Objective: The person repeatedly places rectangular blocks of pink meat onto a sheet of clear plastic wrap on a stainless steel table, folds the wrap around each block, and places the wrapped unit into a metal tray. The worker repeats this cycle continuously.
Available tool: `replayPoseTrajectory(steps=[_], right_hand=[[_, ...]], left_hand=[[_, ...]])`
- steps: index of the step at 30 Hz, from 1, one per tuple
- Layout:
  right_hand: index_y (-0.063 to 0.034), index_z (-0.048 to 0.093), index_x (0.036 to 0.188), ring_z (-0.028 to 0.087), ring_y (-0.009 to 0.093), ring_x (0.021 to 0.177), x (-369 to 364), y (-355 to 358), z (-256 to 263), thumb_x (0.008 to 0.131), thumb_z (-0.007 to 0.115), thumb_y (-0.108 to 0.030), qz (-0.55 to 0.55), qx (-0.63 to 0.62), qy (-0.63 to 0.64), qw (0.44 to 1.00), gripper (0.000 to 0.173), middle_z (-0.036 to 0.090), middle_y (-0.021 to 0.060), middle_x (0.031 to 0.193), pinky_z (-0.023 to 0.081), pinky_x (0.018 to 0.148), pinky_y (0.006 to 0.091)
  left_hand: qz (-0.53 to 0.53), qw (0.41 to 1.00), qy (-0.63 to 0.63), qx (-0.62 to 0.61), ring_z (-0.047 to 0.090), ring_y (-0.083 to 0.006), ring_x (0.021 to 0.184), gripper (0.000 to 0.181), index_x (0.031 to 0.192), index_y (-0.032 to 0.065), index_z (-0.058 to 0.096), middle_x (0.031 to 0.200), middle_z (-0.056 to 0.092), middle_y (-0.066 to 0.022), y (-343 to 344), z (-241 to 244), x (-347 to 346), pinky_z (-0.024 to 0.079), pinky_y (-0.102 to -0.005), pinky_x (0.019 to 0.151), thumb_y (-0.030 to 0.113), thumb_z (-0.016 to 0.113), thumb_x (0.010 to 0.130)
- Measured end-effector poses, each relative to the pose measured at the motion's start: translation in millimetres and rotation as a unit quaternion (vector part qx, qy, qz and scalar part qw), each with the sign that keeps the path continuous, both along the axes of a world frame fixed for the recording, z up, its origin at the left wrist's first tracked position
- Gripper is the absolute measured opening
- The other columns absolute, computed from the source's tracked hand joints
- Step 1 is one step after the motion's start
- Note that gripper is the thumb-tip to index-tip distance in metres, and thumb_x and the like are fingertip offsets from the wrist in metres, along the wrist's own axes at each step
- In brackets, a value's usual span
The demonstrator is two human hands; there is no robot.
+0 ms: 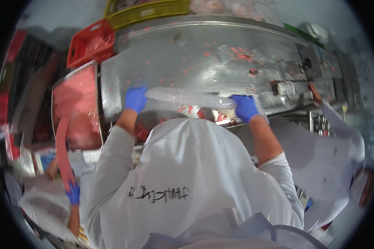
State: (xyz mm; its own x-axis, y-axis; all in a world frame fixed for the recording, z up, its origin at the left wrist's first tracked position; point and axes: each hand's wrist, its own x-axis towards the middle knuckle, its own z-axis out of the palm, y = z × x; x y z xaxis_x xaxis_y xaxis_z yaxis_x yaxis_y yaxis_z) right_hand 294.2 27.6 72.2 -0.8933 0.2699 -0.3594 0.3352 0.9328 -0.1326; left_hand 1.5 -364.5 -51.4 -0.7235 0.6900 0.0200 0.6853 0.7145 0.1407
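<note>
A long strip of clear plastic sheeting (190, 97) is stretched sideways in front of my white apron (199, 155), bunched lengthwise. My left hand (136, 99), in a blue glove, grips its left end. Its right end is in the fist of my right hand (245, 107), gloved the same way. Beneath the strip is the near edge of a stainless steel table (162, 62). Red-stained packaging (224, 116) shows there, partly covered by the plastic. Small pink scraps (244, 56) are scattered over the steel.
On my left, a metal tray (97, 74) holds a pink meat-like mass (76, 90). A co-worker's gloved hand (73, 193) holds a long pink strip (62, 146). Red (74, 51) and yellow (149, 11) crates stand beyond. Another person's hand (314, 93) touches the table at right.
</note>
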Motion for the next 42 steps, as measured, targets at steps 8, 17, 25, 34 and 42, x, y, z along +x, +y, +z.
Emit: replayPoseTrajectory(steps=[8, 17, 25, 34, 42], right_hand=[[-0.0236, 0.053, 0.142, 0.064, 0.032, 0.116, -68, -94, 29, 0.075, 0.076, -0.040, 0.105, -0.108, 0.121, 0.981, 0.073, 0.069, 0.0105, 0.120, 0.027, 0.116, 0.0575], [-0.0220, 0.071, 0.108, 0.069, 0.026, 0.100, -15, -42, 18, 0.079, 0.068, -0.025, -0.031, 0.072, 0.234, 0.969, 0.029, 0.072, 0.0043, 0.098, 0.035, 0.112, 0.0521], [-0.0207, 0.071, 0.108, 0.060, 0.026, 0.119, 67, -63, -63, 0.076, 0.069, -0.021, -0.039, -0.005, 0.150, 0.988, 0.032, 0.070, 0.0052, 0.109, 0.035, 0.112, 0.0525], [-0.0206, 0.069, 0.107, 0.064, 0.026, 0.113, 37, -63, 74, 0.077, 0.073, -0.022, -0.116, 0.057, 0.391, 0.912, 0.030, 0.070, 0.0042, 0.107, 0.039, 0.107, 0.0517], [-0.0099, 0.060, 0.138, 0.063, 0.030, 0.119, 6, -145, 22, 0.088, 0.069, -0.033, 0.024, -0.326, 0.263, 0.908, 0.055, 0.067, 0.0155, 0.125, 0.042, 0.110, 0.0424]], left_hand=[[-0.207, 0.960, 0.023, 0.187, 0.068, -0.0384, 0.076, 0.019, 0.094, 0.0057, 0.068, 0.083, 0.070, -0.0192, 94, 147, 96, 0.052, -0.0477, 0.067, 0.011, 0.067, 0.075], [-0.136, 0.744, -0.612, 0.231, 0.055, -0.0233, 0.058, 0.009, 0.083, 0.0060, 0.064, 0.071, 0.058, -0.0046, 25, 167, 90, 0.044, -0.0392, 0.057, 0.013, 0.068, 0.083], [-0.013, 0.511, -0.429, 0.745, 0.060, -0.0308, 0.081, 0.013, 0.096, 0.0014, 0.061, 0.088, 0.062, -0.0130, 46, 285, 102, 0.045, -0.0453, 0.073, 0.014, 0.062, 0.093], [-0.226, 0.914, -0.333, -0.045, 0.065, -0.0396, 0.101, 0.044, 0.120, -0.0074, 0.060, 0.110, 0.066, -0.0274, -58, 189, 5, 0.049, -0.0499, 0.084, 0.031, 0.061, 0.097], [-0.175, 0.582, -0.432, 0.667, 0.050, -0.0361, 0.133, 0.078, 0.144, -0.0035, 0.047, 0.140, 0.054, -0.0204, 29, 278, 95, 0.036, -0.0463, 0.114, 0.059, 0.051, 0.096]])
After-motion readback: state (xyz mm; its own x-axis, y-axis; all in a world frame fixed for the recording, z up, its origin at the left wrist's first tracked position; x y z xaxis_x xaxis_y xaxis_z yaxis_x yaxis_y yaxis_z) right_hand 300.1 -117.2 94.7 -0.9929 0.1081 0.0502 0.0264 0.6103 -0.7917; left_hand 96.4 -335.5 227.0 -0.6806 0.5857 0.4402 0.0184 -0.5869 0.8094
